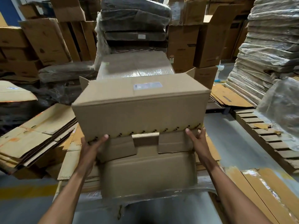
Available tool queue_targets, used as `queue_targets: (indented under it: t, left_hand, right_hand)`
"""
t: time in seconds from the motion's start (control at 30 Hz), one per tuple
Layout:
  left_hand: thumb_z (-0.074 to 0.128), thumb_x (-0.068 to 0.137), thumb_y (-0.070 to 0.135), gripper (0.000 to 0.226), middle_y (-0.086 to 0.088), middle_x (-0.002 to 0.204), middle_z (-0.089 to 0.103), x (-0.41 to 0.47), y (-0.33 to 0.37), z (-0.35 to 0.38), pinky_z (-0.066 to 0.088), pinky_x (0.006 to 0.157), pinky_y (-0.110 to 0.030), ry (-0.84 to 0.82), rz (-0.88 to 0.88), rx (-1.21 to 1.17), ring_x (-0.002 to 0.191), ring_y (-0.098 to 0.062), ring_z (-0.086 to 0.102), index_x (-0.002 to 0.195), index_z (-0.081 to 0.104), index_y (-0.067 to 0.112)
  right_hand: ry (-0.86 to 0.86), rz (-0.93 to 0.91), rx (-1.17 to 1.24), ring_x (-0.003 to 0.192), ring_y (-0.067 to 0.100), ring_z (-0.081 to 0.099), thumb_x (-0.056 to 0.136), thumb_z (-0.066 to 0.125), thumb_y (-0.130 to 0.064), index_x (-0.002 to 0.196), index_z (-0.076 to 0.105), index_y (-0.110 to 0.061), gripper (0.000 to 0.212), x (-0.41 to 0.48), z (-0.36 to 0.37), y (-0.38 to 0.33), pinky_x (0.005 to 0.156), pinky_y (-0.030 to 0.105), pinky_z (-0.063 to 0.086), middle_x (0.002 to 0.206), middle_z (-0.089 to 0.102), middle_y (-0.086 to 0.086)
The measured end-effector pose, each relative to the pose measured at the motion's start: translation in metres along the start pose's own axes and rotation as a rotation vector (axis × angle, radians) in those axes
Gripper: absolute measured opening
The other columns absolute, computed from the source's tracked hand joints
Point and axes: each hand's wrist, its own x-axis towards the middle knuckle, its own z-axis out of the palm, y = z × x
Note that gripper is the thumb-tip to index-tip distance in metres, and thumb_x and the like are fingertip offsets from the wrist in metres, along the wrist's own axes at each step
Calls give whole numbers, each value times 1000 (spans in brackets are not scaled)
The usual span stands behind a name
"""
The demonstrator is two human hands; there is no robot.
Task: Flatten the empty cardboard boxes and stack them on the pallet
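A brown cardboard box (140,107) with a white label on its top face is held up in front of me, its flaps hanging open toward me. My left hand (91,147) grips its lower left edge, thumb on the stapled seam and fingers underneath. My right hand (196,139) grips the lower right edge the same way. Below the box lies a stack of flattened cardboard (32,139) at the left. An empty wooden pallet (265,135) stretches along the right.
A shrink-wrapped carton (135,67) stands right behind the box, with dark wrapped bundles (134,21) above it. Wrapped stacks of flat cardboard (267,54) rise at the right. Upright cartons (47,41) line the back. Flattened sheets (265,188) lie on the grey floor near my right arm.
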Motion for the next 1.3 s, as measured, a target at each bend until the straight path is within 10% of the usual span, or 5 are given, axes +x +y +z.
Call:
queue_targets:
  t: [0.27, 0.43, 0.57, 0.77, 1.3]
  left_hand:
    - [73, 50, 90, 103, 7, 122, 70, 40, 91, 7, 49, 102, -40, 250, 139, 337, 113, -22, 64, 130, 63, 25]
    - [65, 48, 97, 134, -11, 147, 55, 65, 125, 6, 40, 114, -47, 191, 60, 550, 133, -31, 52, 146, 48, 9]
    - [68, 55, 93, 97, 3, 121, 72, 96, 79, -8, 50, 105, -46, 18, 42, 641, 115, -21, 65, 122, 71, 22]
    - [75, 82, 59, 119, -32, 156, 32, 30, 46, 19, 31, 116, -46, 236, -40, 721, 144, -43, 34, 157, 10, -7]
    - [74, 74, 70, 139, -30, 161, -24, -5, -15, 53, -5, 122, -60, 281, 266, 1212, 150, -47, -19, 157, -10, -3]
  right_hand:
    - [67, -185, -160, 105, 16, 69, 78, 79, -60, 119, 52, -36, 55, 40, 7, -91, 100, 50, 53, 113, 70, -8]
    - [28, -119, -301, 105, 23, 66, 87, 76, -38, 130, 51, -26, 51, 56, 7, -122, 97, 49, 54, 119, 68, 3]
    - [45, -13, -408, 121, 26, 59, 84, 77, -33, 149, 45, -19, 73, 54, 9, -101, 107, 47, 48, 140, 59, 7]
    - [160, -69, -557, 120, 37, 58, 92, 71, -18, 151, 34, -22, 70, 26, 18, -52, 93, 40, 49, 142, 57, 13]
    - [266, -554, -919, 144, 33, 37, 87, 66, -9, 148, 48, -8, 63, 9, 26, -21, 121, 55, 27, 156, 43, 16]
